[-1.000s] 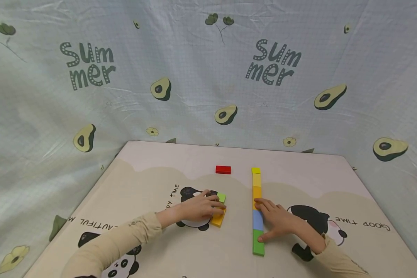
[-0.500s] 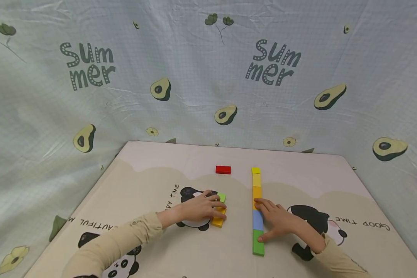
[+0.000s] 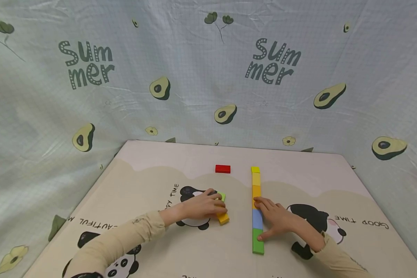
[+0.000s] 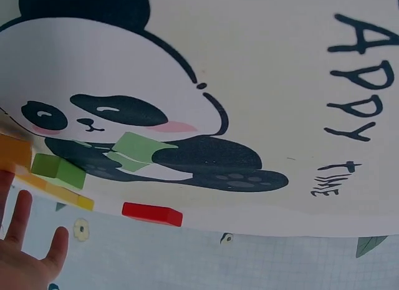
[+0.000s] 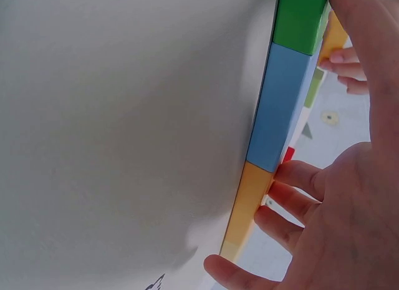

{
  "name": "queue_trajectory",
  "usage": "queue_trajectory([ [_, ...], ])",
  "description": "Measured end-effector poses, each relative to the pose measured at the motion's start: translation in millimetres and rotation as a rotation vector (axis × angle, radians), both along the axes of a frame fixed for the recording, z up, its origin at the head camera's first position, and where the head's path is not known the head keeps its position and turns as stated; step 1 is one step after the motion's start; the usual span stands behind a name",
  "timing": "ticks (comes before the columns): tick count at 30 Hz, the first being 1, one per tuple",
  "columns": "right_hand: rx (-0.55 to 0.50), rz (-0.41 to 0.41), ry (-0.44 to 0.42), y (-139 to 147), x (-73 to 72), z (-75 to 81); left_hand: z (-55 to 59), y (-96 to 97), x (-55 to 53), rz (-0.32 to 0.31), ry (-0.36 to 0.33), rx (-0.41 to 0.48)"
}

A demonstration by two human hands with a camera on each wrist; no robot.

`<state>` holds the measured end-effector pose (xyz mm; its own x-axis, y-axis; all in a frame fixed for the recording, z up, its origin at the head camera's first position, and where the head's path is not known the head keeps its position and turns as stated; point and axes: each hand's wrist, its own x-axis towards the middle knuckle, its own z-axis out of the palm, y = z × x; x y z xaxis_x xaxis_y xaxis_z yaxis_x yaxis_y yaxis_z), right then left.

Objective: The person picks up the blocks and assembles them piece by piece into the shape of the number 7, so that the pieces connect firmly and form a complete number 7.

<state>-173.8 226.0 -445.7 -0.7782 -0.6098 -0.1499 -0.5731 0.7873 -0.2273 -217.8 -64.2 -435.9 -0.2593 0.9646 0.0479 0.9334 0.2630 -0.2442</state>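
My left hand [image 3: 203, 205] reaches over a small orange block [image 3: 223, 219], its fingers gripping it; the thumb is hidden in the head view. In the left wrist view those fingertips meet the orange block [image 4: 14, 154], and a light green block [image 4: 59, 170] lies beside it. My right hand [image 3: 278, 219] rests along the right side of a straight row of blocks. Its thumb touches the green block [image 3: 258, 246] and its fingertips the orange one [image 3: 256, 192]. Between them lies a blue block [image 5: 279, 106]. Pale yellow [image 3: 256, 178] and bright yellow [image 3: 255, 169] blocks form the row's far end.
A red block [image 3: 222, 169] lies alone toward the back of the table, left of the row. The pale tabletop [image 3: 153, 162] carries printed pandas and lettering. Behind it hangs a sheet [image 3: 194, 50] printed with avocados.
The orange block under my left hand has shifted slightly to the right and turned at an angle. My right hand and the row have stayed in place.
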Motion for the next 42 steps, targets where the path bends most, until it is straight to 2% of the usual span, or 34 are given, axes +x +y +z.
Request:
queue_trajectory([
  [6,-0.001,-0.009,-0.015,0.3,0.2,-0.4,1.4,6.5,-4.8,-0.003,0.005,0.046],
  [17,-0.007,-0.002,-0.015,-0.5,0.8,1.9,3.6,18.3,-21.0,0.069,0.045,0.096],
  [28,0.021,-0.018,-0.036,-2.1,-0.4,3.3,5.8,43.8,-49.2,0.187,0.031,0.108],
  [36,0.024,-0.016,-0.037,-2.1,-1.1,3.2,10.6,67.9,-65.7,0.243,0.075,0.123],
  [42,0.004,-0.001,-0.028,-1.8,-1.0,5.1,10.7,86.7,-84.1,0.346,0.054,0.115],
])
